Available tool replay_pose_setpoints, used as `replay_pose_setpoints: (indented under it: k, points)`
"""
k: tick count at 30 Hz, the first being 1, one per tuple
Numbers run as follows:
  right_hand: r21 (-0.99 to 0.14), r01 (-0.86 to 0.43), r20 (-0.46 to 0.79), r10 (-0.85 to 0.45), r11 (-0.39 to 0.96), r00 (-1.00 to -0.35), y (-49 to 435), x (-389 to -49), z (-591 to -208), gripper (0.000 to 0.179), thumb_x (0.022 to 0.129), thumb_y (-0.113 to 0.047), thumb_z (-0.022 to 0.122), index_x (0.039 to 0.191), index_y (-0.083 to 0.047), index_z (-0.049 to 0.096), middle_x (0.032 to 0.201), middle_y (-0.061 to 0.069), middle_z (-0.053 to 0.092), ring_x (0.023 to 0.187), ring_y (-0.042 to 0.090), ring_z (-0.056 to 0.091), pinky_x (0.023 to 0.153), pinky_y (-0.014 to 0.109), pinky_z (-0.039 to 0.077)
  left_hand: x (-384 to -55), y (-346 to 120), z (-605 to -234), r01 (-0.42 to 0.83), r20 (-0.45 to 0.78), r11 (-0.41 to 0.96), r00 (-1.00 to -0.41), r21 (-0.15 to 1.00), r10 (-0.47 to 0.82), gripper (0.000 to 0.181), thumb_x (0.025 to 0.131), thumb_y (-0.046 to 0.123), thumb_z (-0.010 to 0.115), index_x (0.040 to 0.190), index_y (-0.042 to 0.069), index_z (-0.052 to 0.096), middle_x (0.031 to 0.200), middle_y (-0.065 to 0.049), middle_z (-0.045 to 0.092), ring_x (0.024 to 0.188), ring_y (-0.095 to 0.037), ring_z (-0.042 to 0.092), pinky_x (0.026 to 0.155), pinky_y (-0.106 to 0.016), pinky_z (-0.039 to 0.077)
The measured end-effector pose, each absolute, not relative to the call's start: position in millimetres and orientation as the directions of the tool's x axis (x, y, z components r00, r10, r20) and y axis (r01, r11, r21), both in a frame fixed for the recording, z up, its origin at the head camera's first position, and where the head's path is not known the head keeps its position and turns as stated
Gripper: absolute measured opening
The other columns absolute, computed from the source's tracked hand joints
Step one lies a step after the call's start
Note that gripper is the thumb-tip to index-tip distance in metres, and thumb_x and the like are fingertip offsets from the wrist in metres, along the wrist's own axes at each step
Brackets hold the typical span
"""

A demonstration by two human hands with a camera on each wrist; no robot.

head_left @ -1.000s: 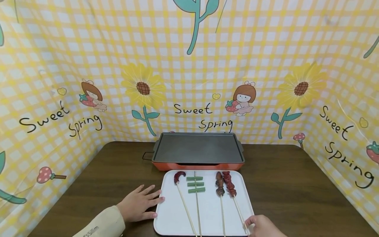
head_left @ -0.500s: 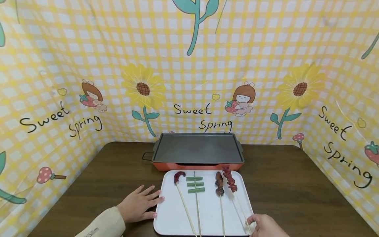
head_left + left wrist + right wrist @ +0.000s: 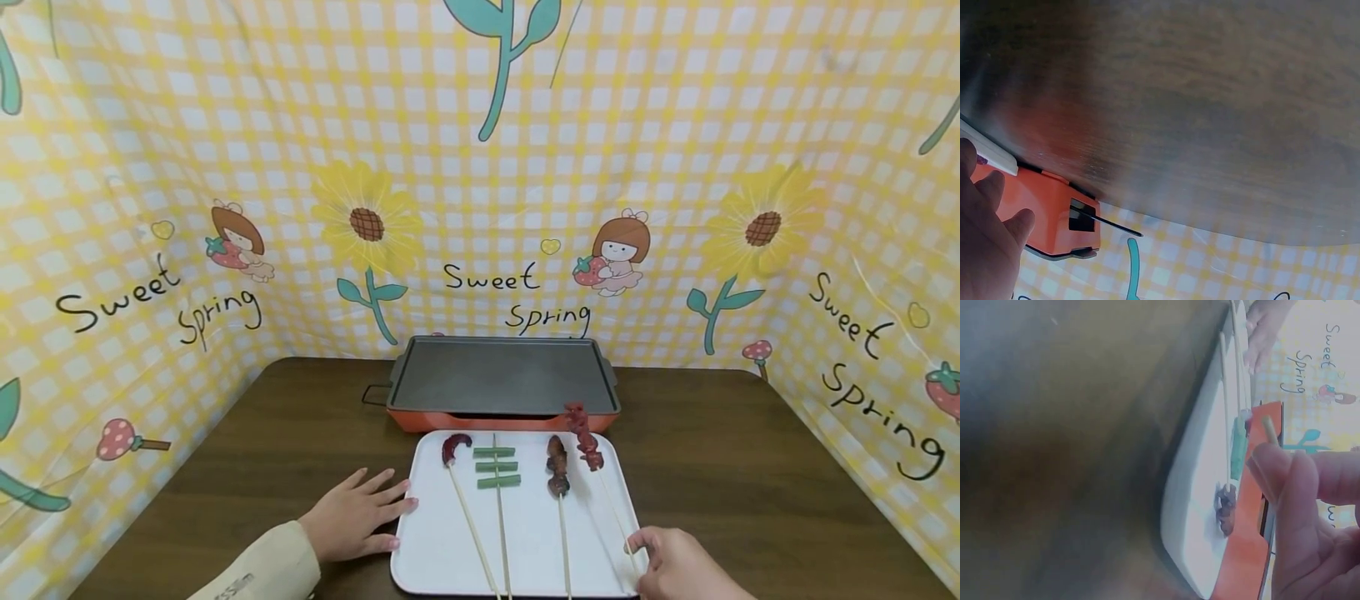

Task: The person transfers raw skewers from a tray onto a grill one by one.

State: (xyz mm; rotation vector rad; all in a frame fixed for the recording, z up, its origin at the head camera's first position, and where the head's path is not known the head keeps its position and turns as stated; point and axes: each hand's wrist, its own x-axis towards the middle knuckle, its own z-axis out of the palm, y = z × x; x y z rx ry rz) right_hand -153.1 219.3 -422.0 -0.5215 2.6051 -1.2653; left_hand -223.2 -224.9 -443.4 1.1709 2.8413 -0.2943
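Observation:
My right hand [image 3: 678, 565] pinches the lower stick of a red meat skewer [image 3: 587, 442] between thumb and fingers. The skewer's meat is raised at the far right of the white tray [image 3: 532, 554], its tip over the griddle's front edge. In the right wrist view, the stick's end [image 3: 1269, 430] pokes out from the pinch. My left hand [image 3: 351, 517] has its fingers spread at the tray's left edge. Lying on the tray are a brown meat skewer [image 3: 557, 468], a skewer of green pieces [image 3: 497, 467] and one with a curled dark-red piece [image 3: 450, 451].
Behind the tray stands an orange electric griddle [image 3: 502, 379] with a flat dark plate and a wire handle [image 3: 372, 394] on its left. The brown wooden table [image 3: 720, 467] extends to both sides. A yellow checked cloth [image 3: 480, 192] hangs around the back and sides.
My right hand has lifted the red meat skewer off the tray and moved it slightly forward, so its tip rises toward the griddle. The left hand stays at the tray's edge.

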Motion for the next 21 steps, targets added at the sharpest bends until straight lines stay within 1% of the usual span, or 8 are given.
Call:
replay_pose_setpoints:
  k: [5, 8, 11, 15, 19, 21]
  points:
    - [-0.871, -0.137, -0.057, -0.374, 0.472, -0.926, 218, -158, -410, 0.028, 0.072, 0.012, 0.063, 0.099, 0.014, 0.055, 0.058, 0.005, 0.06, 0.046, 0.009, 0.056, 0.043, 0.027, 0.049, -222, -224, -444, 0.702, -0.099, 0.689, -0.71, -0.179, 0.697, 0.061, 0.096, 0.062, 0.034, 0.137, 0.023, 0.058, 0.144, -0.004, 0.052, 0.134, -0.032, 0.046, 0.101, -0.056, 0.039]
    - [-0.886, -0.113, -0.057, -0.347, 0.45, -0.936, 217, -165, -403, 0.033, 0.074, 0.011, 0.063, 0.104, 0.019, 0.052, 0.059, 0.007, 0.061, 0.046, 0.013, 0.057, 0.042, 0.029, 0.05, -221, -223, -445, 0.7, -0.085, 0.685, -0.709, -0.2, 0.7, 0.06, 0.097, 0.062, 0.034, 0.134, 0.022, 0.06, 0.143, -0.003, 0.053, 0.133, -0.031, 0.047, 0.101, -0.054, 0.04]
    - [-0.891, -0.09, -0.058, -0.309, 0.444, -0.949, 217, -172, -396, 0.034, 0.076, 0.01, 0.063, 0.107, 0.019, 0.051, 0.06, 0.008, 0.061, 0.049, 0.015, 0.058, 0.043, 0.029, 0.05, -220, -223, -445, 0.7, -0.074, 0.68, -0.707, -0.217, 0.704, 0.06, 0.096, 0.062, 0.034, 0.133, 0.022, 0.06, 0.143, -0.003, 0.053, 0.132, -0.03, 0.048, 0.1, -0.054, 0.041]
    - [-0.892, -0.073, -0.055, -0.269, 0.445, -0.962, 217, -182, -390, 0.035, 0.077, 0.01, 0.063, 0.108, 0.019, 0.051, 0.061, 0.009, 0.062, 0.049, 0.016, 0.059, 0.044, 0.029, 0.05, -219, -224, -446, 0.698, -0.068, 0.685, -0.709, -0.211, 0.702, 0.06, 0.097, 0.062, 0.034, 0.134, 0.023, 0.06, 0.143, -0.002, 0.053, 0.132, -0.031, 0.048, 0.099, -0.054, 0.041]
    - [-0.884, -0.069, -0.052, -0.244, 0.462, -0.968, 218, -191, -389, 0.036, 0.077, 0.01, 0.063, 0.109, 0.02, 0.05, 0.061, 0.009, 0.063, 0.049, 0.016, 0.06, 0.044, 0.029, 0.05, -219, -226, -447, 0.696, -0.071, 0.694, -0.714, -0.184, 0.697, 0.059, 0.098, 0.061, 0.034, 0.138, 0.025, 0.057, 0.145, -0.002, 0.051, 0.134, -0.031, 0.045, 0.101, -0.056, 0.039]
    - [-0.881, -0.066, -0.052, -0.234, 0.469, -0.971, 218, -195, -390, 0.035, 0.078, 0.01, 0.063, 0.109, 0.02, 0.051, 0.06, 0.009, 0.062, 0.048, 0.016, 0.059, 0.044, 0.029, 0.049, -219, -226, -447, 0.693, -0.078, 0.698, -0.718, -0.179, 0.692, 0.059, 0.098, 0.061, 0.033, 0.141, 0.026, 0.054, 0.147, -0.001, 0.049, 0.137, -0.031, 0.041, 0.103, -0.056, 0.036]
